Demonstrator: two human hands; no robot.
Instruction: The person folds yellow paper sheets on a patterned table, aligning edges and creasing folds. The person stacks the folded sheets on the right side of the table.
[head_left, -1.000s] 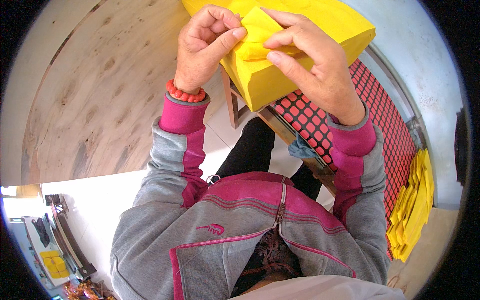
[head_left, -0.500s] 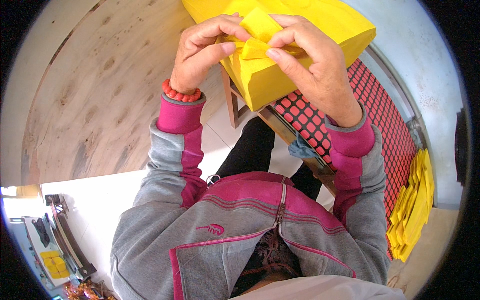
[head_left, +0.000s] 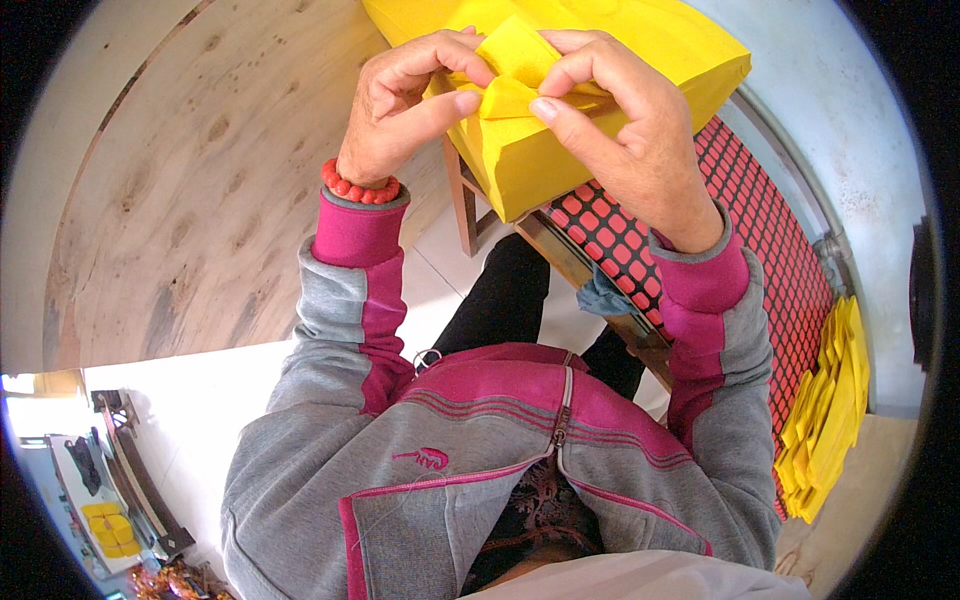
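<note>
A boxy yellow bag of soft, cloth-like material lies at the top of the view. At its near edge the material is bunched into folds, with one square flap standing up. My left hand, with a red bead bracelet at the wrist, holds the left side of these folds. Its thumb and index fingertips rest at the bag with a small gap between them; the other fingertips are partly hidden. My right hand pinches the right side of the folds between thumb and index finger, its remaining fingers curled behind the flap.
Under the bag runs a bench with a red-and-black patterned cover. A stack of flat yellow pieces lies at its right end. A blue cloth hangs at the bench edge. A large wooden board stands at left, a pale wall at right.
My left thumb has shifted slightly right and down, closer to the fold. The small fold between my hands looks a bit more rounded. My right hand stays nearly still.
</note>
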